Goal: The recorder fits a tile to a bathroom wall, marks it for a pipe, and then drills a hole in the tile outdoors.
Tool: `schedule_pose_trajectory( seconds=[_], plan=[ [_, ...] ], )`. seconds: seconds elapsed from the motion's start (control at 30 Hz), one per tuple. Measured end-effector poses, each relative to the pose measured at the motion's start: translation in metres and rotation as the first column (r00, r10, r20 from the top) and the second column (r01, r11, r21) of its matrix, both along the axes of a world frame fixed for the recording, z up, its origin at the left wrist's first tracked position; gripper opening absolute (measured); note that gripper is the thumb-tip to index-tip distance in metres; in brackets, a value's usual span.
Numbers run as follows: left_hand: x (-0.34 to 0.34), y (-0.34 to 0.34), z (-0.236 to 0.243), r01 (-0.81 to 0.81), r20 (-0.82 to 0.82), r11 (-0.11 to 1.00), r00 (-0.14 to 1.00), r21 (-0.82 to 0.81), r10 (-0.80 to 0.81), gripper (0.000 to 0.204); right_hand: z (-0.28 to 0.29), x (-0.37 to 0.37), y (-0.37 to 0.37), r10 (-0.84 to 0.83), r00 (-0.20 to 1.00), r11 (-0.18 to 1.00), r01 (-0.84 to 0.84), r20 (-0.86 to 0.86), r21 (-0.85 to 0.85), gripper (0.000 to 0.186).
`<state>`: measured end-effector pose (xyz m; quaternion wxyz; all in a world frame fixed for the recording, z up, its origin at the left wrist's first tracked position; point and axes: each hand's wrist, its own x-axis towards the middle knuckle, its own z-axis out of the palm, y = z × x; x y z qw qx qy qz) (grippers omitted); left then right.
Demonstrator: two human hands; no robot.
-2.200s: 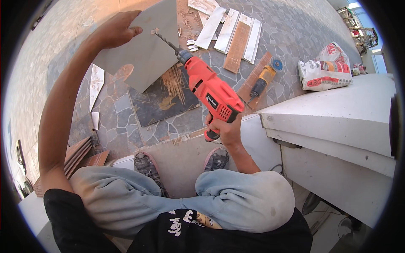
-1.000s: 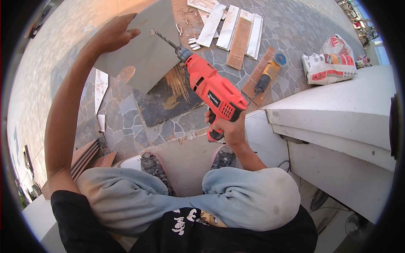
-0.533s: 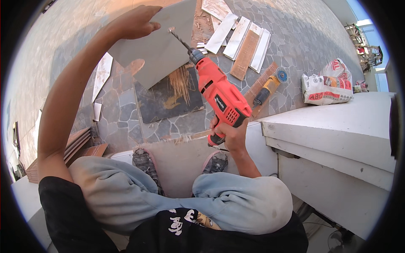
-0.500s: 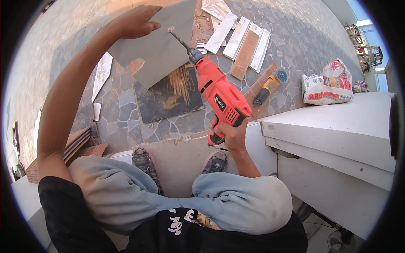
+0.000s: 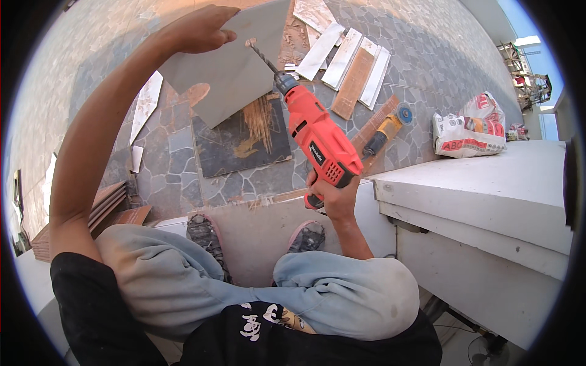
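Note:
My right hand (image 5: 334, 194) is wrapped around the handle of a red power drill (image 5: 320, 137), low in front of my right knee. Its long bit (image 5: 264, 56) points up and to the left, the tip overlapping a grey tile (image 5: 229, 79); whether they touch, I cannot tell. With the arm stretched forward, my left hand (image 5: 204, 29) grips that tile at its far left edge, thumb on the near face. The tile's lower corner overlaps a dark square board (image 5: 244, 155) on the ground, which has a brown splintery patch (image 5: 259, 122).
Several white and brown tile strips (image 5: 348, 61) lie beyond the drill. A yellow angle grinder (image 5: 387, 131) rests on a brown strip at the right, near cement bags (image 5: 470, 131). White ledge (image 5: 470, 189) stands to my right; stacked brown tiles (image 5: 110, 204) sit at my left.
The view has shifted slightly. Drill and right hand sit a little lower and further right in the picture; both hands keep their holds, and the tile stays nearly in place.

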<state>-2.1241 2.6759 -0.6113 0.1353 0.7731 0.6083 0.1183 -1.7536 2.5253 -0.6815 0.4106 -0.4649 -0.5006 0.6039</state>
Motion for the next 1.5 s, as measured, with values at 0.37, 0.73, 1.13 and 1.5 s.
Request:
schedule_pose_trajectory(
  seconds=[0.37,0.73,1.13,1.5],
  plan=[
    [-0.001,0.004,0.002,-0.049,0.002,0.997,0.999,-0.066,0.049,0.044,-0.003,0.004,0.001,-0.026,1.000,0.999,0.026,0.015,0.029,0.019],
    [-0.002,0.001,0.003,-0.039,0.016,0.999,0.999,-0.034,0.040,0.044,-0.004,0.007,0.008,-0.001,0.999,0.998,-0.001,-0.044,-0.060,0.033],
    [0.006,-0.007,0.002,-0.033,-0.097,0.992,0.994,0.118,0.045,0.040,0.013,0.001,-0.002,0.021,0.979,0.984,-0.056,-0.204,-0.168,0.032],
    [0.002,0.003,0.005,-0.047,-0.058,0.998,0.997,-0.035,0.045,0.044,0.013,-0.002,-0.007,0.021,0.979,0.988,-0.051,-0.203,-0.143,0.026]
  ],
)
